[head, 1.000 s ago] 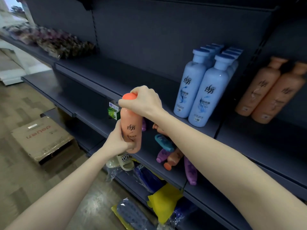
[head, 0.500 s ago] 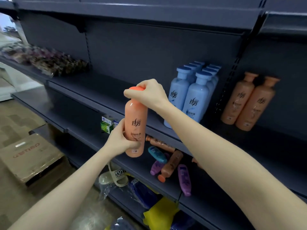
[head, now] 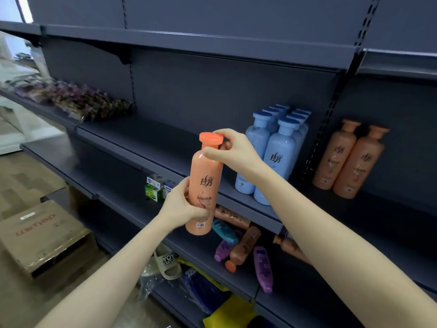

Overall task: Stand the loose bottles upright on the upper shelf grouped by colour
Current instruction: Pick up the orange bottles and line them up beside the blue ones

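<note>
held bottle: an orange bottle [head: 205, 185] with a flat orange cap [head: 211, 138], upright in mid-air at the centre of the frame, in front of the upper shelf [head: 165, 143] and not resting on it.
left hand: the left hand [head: 182, 207] wraps the bottle's lower body, fingers curled round the label.
right hand: the right hand [head: 233, 150] pinches the neck just under the cap, one finger lying over the cap's rim.
upper shelf, right of centre: blue bottles [head: 279, 157] stand upright in two rows; past the shelf post, two standing orange bottles [head: 343, 159] touch side by side.
lower shelf: loose bottles [head: 243, 249] lie tumbled below the held one, orange, purple and teal; the right forearm crosses in front and hides part of one.
left of the hands: small green and white boxes [head: 157, 188] sit on the lower shelf.
upper left of the frame: dark packets [head: 78, 100] piled on the shelf, blurred.
bottom of the frame: a slipper [head: 169, 260] in clear wrap and a yellow bag [head: 229, 313].
lower left: a cardboard box [head: 40, 235] on the floor.
writing: black chinese characters on the held bottle, the same mark on the blue and standing orange ones; smaller print is unreadable. the slipper reads "yoy story". the box carries red lettering, upside down and unclear.
</note>
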Motion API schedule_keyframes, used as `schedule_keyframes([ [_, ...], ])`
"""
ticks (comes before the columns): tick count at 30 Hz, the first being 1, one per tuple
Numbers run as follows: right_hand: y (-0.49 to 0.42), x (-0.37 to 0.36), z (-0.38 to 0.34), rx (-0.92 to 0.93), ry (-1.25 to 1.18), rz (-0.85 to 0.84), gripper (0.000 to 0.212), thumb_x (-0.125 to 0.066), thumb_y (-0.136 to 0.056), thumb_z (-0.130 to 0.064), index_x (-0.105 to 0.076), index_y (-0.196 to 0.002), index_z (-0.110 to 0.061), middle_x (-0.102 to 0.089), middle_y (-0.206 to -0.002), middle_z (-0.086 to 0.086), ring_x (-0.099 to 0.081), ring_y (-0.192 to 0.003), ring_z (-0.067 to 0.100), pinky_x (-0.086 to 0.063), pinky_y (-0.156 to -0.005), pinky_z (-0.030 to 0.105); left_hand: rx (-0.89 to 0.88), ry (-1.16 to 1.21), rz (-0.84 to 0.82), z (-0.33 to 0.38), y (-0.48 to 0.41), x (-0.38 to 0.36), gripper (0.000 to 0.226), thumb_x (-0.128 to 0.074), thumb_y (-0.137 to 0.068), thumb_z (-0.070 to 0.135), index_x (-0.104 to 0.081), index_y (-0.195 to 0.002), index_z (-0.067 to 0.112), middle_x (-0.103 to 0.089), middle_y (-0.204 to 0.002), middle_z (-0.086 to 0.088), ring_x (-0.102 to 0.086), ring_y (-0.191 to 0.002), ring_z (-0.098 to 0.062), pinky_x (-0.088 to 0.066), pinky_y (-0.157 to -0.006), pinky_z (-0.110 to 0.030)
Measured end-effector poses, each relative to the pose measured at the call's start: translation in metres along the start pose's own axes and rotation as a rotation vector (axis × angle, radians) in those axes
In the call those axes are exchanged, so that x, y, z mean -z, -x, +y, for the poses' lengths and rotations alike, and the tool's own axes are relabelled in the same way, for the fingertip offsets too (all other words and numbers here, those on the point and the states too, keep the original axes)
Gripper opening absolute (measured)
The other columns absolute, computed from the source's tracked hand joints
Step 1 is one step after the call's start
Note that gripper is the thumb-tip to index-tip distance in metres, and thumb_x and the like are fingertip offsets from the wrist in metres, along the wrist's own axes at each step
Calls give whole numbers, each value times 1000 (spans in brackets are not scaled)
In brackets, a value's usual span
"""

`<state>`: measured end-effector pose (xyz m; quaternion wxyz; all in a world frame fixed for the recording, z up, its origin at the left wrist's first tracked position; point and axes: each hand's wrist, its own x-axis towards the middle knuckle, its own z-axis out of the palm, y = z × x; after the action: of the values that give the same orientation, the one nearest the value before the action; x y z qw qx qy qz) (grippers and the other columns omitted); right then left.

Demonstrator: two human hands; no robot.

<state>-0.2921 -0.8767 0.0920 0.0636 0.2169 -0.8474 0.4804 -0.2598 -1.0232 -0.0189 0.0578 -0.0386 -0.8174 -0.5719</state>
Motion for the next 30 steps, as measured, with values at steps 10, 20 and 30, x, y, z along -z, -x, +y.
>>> schedule_keyframes([
  [10, 47, 10, 42, -132, -48, -64, 48, -59, -86, -10, -44, -131, -20, -56, -76, 0, -50, -66, 8, -42, -66, 24, -7, 29, -25, 3, 3, -16, 65, -83, -57, 2, -51, -108, 27, -66, -100, 8, -62, -94, -8, -50, -74, -27],
  [20, 81, 11, 72, -222, 155, -235, 57, -61, -81, -7, -39, -131, -22, -47, -92, -6, -52, -86, 13, -45, -72, 24, -53, 30, -36, 26, 10, -36, 66, -82, -60, 2, -49, -107, 33, -65, -100, 11, -61, -93, -3, -50, -74, -25],
  [30, 131, 28, 74, -223, 48, -233, 65, -68, -78, -4, -36, -134, -15, -47, -112, -11, -49, -93, 0, -41, -66, 2, -51, 36, -42, 53, 39, -75, 67, -78, -45, 18, -51, -103, 37, -66, -99, 13, -63, -90, 0, -50, -70, -19],
])
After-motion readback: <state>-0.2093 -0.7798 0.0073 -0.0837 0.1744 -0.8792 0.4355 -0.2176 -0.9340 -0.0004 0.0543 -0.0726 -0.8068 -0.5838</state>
